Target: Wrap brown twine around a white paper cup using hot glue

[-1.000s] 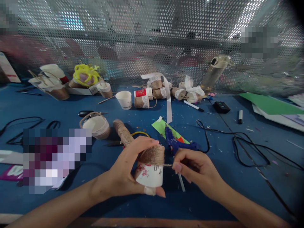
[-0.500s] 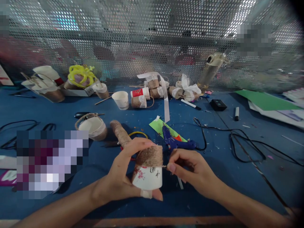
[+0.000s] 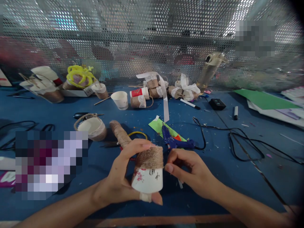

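My left hand (image 3: 121,174) grips a white paper cup (image 3: 149,180), its fingers on top and its thumb below. Brown twine (image 3: 150,157) is wound round the upper part of the cup; the lower part shows a red flower print and dark characters. Just right of the cup, my right hand (image 3: 185,167) pinches the twine's loose end between thumb and forefinger, close to the cup's side. Behind the hands lie a twine roll (image 3: 120,132) and a blue glue gun (image 3: 175,141), which rests partly on a light green sheet (image 3: 155,126).
A cup with a twine handle (image 3: 92,128) stands at the left. Further back are a white cup (image 3: 120,100), several wrapped cups, a white ribbon (image 3: 165,107) and a clear bottle (image 3: 209,71). A black cable (image 3: 239,153) and green paper (image 3: 263,99) lie at the right.
My right hand has moved slightly left, nearer the cup, and less loose twine shows between them. The twine band reaches slightly further down the cup.
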Action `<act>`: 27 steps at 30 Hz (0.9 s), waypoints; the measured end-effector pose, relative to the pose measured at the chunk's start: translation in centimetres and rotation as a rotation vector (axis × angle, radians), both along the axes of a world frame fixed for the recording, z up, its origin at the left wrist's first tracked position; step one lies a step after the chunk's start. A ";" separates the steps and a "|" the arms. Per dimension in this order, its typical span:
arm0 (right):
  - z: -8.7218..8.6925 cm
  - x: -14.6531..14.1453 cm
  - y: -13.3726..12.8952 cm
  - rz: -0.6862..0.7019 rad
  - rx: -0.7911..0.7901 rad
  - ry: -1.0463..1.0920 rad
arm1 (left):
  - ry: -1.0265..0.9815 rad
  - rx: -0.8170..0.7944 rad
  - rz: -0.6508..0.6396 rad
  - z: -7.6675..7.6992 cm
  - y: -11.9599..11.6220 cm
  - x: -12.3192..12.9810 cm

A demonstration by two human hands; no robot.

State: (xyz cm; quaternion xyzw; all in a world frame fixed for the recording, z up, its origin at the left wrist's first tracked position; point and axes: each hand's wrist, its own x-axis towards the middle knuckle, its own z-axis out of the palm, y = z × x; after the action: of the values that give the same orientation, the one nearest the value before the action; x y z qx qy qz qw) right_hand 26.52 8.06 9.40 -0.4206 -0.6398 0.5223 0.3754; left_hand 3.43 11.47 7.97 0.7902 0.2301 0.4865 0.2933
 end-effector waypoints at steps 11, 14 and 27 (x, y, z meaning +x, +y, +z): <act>-0.7 -0.5 -0.3 -0.020 -0.113 0.085 | -0.066 -0.004 -0.039 -0.5 -0.1 0.0; -0.6 -0.5 -0.4 0.021 -0.169 0.145 | -0.090 -0.032 -0.027 -0.7 0.0 0.0; -0.2 -0.5 -0.4 0.068 -0.161 0.150 | -0.157 -0.098 -0.019 -0.2 -0.3 0.5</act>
State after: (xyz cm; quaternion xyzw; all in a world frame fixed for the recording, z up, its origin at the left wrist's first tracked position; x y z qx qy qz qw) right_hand 26.02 7.68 9.24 -0.3871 -0.5799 0.6145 0.3693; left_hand 3.96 11.20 7.79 0.7365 0.2226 0.5323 0.3532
